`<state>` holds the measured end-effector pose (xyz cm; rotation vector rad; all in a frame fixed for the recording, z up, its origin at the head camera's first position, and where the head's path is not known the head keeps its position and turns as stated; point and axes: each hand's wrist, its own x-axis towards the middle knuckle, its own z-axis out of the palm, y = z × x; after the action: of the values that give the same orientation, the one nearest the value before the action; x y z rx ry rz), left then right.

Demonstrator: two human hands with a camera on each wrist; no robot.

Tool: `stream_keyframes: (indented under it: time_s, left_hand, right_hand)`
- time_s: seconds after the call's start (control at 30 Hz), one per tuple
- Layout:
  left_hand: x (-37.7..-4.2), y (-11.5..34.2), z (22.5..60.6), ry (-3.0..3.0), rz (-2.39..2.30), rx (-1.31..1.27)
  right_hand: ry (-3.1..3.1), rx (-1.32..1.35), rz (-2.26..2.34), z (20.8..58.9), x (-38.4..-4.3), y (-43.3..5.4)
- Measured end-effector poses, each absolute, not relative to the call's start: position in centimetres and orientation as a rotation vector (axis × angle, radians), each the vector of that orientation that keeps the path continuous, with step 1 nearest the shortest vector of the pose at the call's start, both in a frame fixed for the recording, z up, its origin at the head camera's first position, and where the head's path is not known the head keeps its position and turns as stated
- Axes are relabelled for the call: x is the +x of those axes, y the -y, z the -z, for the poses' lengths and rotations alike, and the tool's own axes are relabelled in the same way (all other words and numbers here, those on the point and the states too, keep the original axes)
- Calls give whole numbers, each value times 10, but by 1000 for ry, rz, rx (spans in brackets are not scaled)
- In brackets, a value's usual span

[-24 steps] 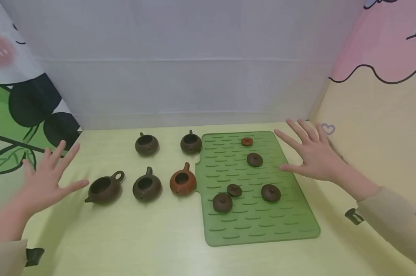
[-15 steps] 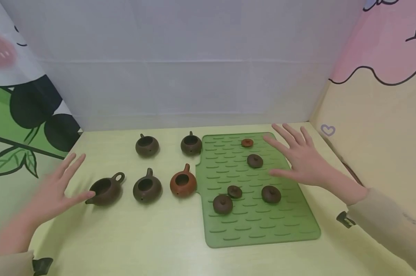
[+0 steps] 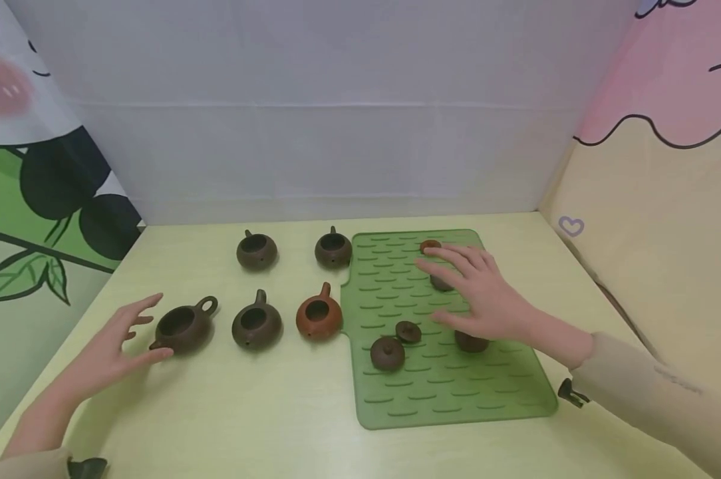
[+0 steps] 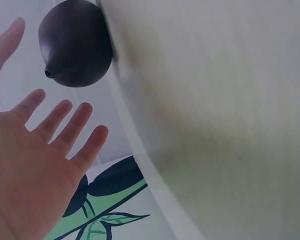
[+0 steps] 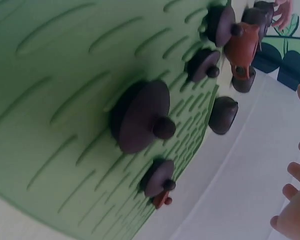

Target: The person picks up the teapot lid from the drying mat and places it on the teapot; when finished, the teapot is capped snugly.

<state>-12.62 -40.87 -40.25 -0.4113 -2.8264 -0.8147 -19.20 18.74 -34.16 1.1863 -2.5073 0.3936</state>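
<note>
My left hand (image 3: 109, 352) is beside a dark brown teapot (image 3: 183, 330), thumb and fingers spread around its spout end. In the left wrist view that teapot (image 4: 77, 47) is apart from the fingertips, and the palm holds nothing. Over the green ridged mat (image 3: 450, 402) hovers my right hand (image 3: 486, 299), fingers extended and holding nothing. It partly covers two dark lids, one (image 3: 441, 285) behind the fingers and one (image 3: 471, 343) below the palm. Near its fingertips lies a small reddish lid (image 3: 429, 245). Two more dark lids, a larger (image 3: 388, 354) and a smaller (image 3: 408, 331), sit close together.
A reddish-brown lidless teapot (image 3: 318, 319) stands at the mat's left edge. Beside it is a dark teapot (image 3: 257, 327), with two more dark ones (image 3: 256, 253) behind. A pale wall (image 3: 336, 153) closes off the table's back, and printed panels flank both sides.
My left hand has come down and rightward toward the leftmost teapot. My right hand has moved left and lower from the mat's right side to above the lids. Teapots and lids stay put.
</note>
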Motion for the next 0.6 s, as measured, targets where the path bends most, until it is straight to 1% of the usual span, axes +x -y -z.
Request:
stream_keyframes:
  time_s: [0.2, 0.6]
  left_hand:
    - [-124, 408, 406, 2818, 883, -427]
    - [-122, 413, 407, 2864, 907, -399]
  right_hand:
    - [2514, 1275, -460, 353, -187, -170]
    - [2579, 1344, -604, 376, -180, -145]
